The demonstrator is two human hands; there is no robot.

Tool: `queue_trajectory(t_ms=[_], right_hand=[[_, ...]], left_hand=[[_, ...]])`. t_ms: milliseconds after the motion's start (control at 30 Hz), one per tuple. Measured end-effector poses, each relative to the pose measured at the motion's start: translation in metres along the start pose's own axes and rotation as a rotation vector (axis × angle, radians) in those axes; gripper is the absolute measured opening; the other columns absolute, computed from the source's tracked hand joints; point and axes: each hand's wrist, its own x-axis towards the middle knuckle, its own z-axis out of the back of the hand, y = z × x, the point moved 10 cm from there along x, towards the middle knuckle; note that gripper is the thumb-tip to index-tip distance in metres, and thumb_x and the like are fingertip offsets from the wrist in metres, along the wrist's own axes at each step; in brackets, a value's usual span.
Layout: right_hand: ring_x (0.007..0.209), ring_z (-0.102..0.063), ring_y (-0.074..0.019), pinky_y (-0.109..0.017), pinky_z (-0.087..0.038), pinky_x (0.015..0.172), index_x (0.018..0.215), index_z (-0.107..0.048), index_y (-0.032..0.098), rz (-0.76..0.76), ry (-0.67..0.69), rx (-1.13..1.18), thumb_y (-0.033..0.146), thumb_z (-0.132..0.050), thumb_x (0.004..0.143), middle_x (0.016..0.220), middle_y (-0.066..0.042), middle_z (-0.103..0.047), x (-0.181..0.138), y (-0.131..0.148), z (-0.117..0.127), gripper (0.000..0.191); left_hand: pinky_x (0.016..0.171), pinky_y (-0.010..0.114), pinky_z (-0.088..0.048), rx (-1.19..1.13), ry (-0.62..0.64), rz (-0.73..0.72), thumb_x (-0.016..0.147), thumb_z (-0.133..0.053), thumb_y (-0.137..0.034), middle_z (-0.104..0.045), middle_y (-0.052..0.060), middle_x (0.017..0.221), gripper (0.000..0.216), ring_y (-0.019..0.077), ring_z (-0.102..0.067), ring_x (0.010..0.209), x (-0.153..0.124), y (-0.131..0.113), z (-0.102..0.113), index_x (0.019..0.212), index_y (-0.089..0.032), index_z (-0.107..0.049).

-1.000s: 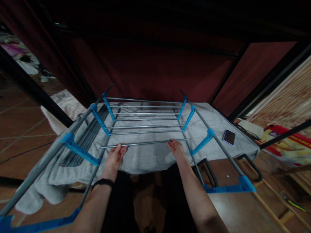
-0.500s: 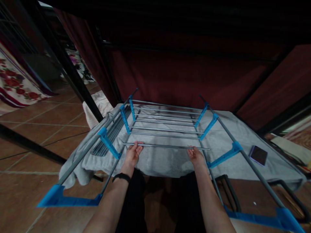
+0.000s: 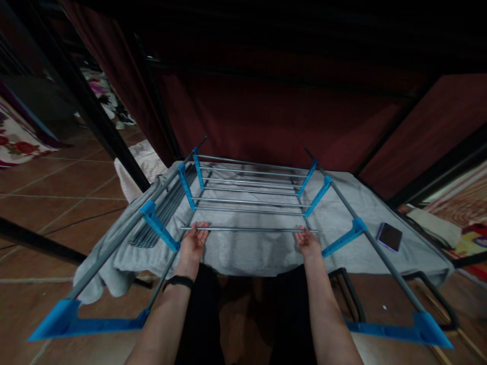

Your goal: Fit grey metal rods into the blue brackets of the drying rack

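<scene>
My left hand (image 3: 193, 244) and my right hand (image 3: 307, 241) hold a thin grey metal tube (image 3: 251, 229), level, one hand close to each end. The tube lies across the near part of a rack frame, between a blue bracket (image 3: 160, 226) on the left and another blue bracket (image 3: 344, 238) on the right. Its ends look apart from both brackets. Farther back, several crossbars (image 3: 251, 203) join the paired brackets. Long side poles (image 3: 114, 251) run along both sides toward me. Palms face up, with fingers curled around the tube.
Under the rack is a bed or bench covered with a grey cloth (image 3: 258, 253). A pile of loose tubes (image 3: 160, 218) lies at its left side. On the right rests a phone (image 3: 389, 236). A black post (image 3: 102, 126) rises at left; a dark red curtain (image 3: 247, 121) hangs behind.
Both hands have slid outward along the tube, nearer its ends. The tube stays about level in the same part of the rack. The whole view has shifted slightly to the right.
</scene>
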Motion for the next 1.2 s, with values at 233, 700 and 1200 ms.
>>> queue_trajectory(t_ms=[233, 700, 1200], right_hand=[[0.062, -0.067, -0.0088, -0.022, -0.060, 0.070, 0.076, -0.057, 0.022, 0.004, -0.002, 0.055, 0.015, -0.059, 0.090, 0.067, 0.004, -0.067, -0.006, 0.000, -0.005, 0.016], [0.066, -0.070, -0.0118, -0.024, -0.060, 0.069, 0.083, -0.056, 0.025, 0.122, -0.020, 0.133, 0.027, -0.053, 0.092, 0.070, 0.002, -0.071, 0.002, 0.006, -0.005, 0.010], [0.067, -0.071, -0.0114, -0.021, -0.059, 0.066, 0.081, -0.057, 0.024, 0.125, -0.018, 0.203, 0.030, -0.049, 0.097, 0.071, 0.001, -0.072, 0.003, 0.007, -0.004, 0.018]], left_hand=[[0.079, 0.026, -0.060, 0.026, 0.052, -0.035, 0.087, -0.057, 0.001, -0.073, 0.005, 0.087, 0.019, 0.0152, -0.073, 0.087, 0.001, 0.000, -0.009, 0.089, -0.017, -0.063], [0.068, 0.022, -0.057, 0.124, -0.029, -0.040, 0.082, -0.057, 0.003, -0.070, -0.001, 0.078, 0.024, 0.0134, -0.071, 0.081, 0.014, -0.005, -0.001, 0.082, -0.020, -0.063], [0.071, 0.020, -0.060, 0.184, 0.000, 0.016, 0.087, -0.049, 0.004, -0.069, 0.001, 0.087, 0.027, 0.0108, -0.069, 0.080, 0.011, 0.001, -0.003, 0.089, -0.018, -0.063]])
